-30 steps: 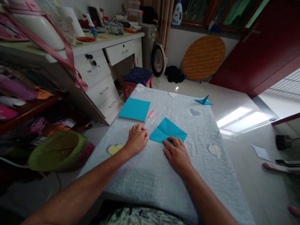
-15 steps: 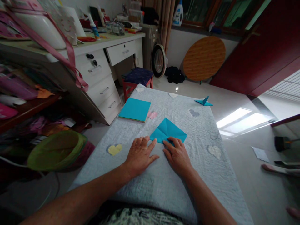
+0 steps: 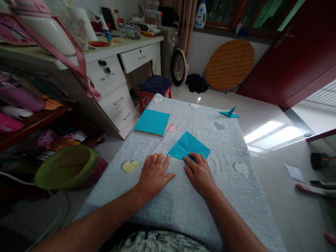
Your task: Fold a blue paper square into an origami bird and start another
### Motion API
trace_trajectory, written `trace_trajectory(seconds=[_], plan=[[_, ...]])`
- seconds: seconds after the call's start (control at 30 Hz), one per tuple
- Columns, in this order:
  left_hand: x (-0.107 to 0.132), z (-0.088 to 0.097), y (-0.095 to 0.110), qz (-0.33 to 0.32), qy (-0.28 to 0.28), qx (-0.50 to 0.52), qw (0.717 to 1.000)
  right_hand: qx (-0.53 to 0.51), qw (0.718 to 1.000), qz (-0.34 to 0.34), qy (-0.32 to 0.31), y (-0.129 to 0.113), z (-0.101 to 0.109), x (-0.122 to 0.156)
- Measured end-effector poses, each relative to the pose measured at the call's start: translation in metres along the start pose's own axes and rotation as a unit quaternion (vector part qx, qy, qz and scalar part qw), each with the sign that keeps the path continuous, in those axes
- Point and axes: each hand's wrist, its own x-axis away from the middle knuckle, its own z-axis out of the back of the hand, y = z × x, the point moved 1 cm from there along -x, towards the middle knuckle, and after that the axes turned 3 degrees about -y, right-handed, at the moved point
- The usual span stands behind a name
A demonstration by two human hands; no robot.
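Observation:
A folded blue paper (image 3: 189, 145) with creases lies on the grey quilted table cover (image 3: 168, 203). My right hand (image 3: 200, 173) rests on the cover with its fingertips pressing the paper's near edge, fingers spread. Just left of that paper, my left hand (image 3: 154, 173) lies flat, fingers stretched out, its fingertips close to the paper's left corner. A stack of blue paper squares (image 3: 152, 121) sits further back on the left. A small folded blue paper figure (image 3: 229, 113) stands at the far right edge.
A white desk with drawers (image 3: 115, 87) stands to the left, a red stool (image 3: 154, 87) beyond the table. A green basin (image 3: 65, 168) sits on the floor at left. Someone's feet (image 3: 312, 189) show at the right edge. A round wooden board (image 3: 229, 64) leans on the wall.
My left hand has opened from a fist at the paper's left corner and drawn back to lie flat on the cover. The right hand has stayed on the paper.

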Motion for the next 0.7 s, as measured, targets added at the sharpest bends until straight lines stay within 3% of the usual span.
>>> trace_trajectory(seconds=[0.33, 0.57, 0.7], plan=[[0.001, 0.005, 0.004, 0.030, 0.009, 0.011, 0.999, 0.005, 1.000, 0.004, 0.002, 0.001, -0.001, 0.000], [-0.014, -0.009, 0.012, -0.117, 0.003, 0.028, 0.993, 0.055, 0.998, 0.007, -0.024, -0.009, 0.001, 0.002], [-0.019, -0.015, 0.008, -0.112, -0.006, 0.031, 0.993, 0.069, 0.996, 0.003, -0.052, -0.012, 0.003, 0.002]])
